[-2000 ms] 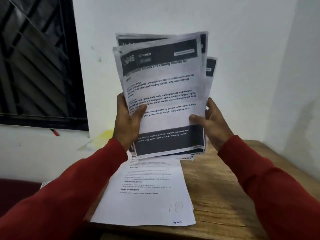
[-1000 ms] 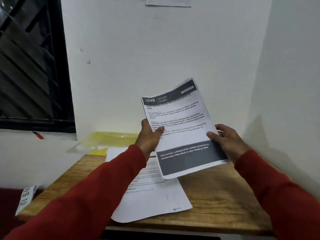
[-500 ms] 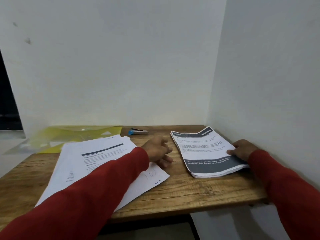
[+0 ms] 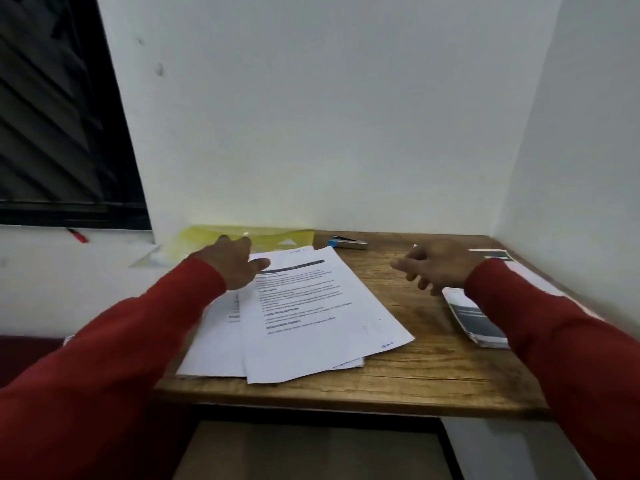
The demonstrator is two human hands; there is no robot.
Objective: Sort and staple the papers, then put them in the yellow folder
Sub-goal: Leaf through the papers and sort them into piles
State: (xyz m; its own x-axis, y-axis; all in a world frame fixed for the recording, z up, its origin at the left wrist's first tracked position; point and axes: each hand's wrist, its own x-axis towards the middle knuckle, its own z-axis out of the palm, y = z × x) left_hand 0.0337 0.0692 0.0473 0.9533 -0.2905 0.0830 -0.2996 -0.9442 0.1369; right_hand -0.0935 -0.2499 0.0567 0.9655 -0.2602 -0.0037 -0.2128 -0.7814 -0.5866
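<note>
A loose pile of white printed papers [image 4: 311, 317] lies on the left half of the wooden table [image 4: 415, 375]. A second stack with dark bands [image 4: 474, 317] lies at the right edge, partly hidden by my right sleeve. The yellow folder [image 4: 277, 237] lies flat against the back wall on the left. A small stapler with a blue end [image 4: 348, 242] sits behind the papers. My left hand [image 4: 232, 265] hovers over the top left corner of the loose pile, fingers stretched toward the folder. My right hand [image 4: 436, 268] hangs above the bare wood, fingers loosely spread, holding nothing.
White walls close the table at the back and right. A dark window [image 4: 59, 116] is on the left, with a red object [image 4: 78, 234] on its sill. The table's front edge is close to me.
The dark-banded stack went from both hands down onto the table's right side and was released. My left hand has reached toward the folder and my right hand has lifted off the stack.
</note>
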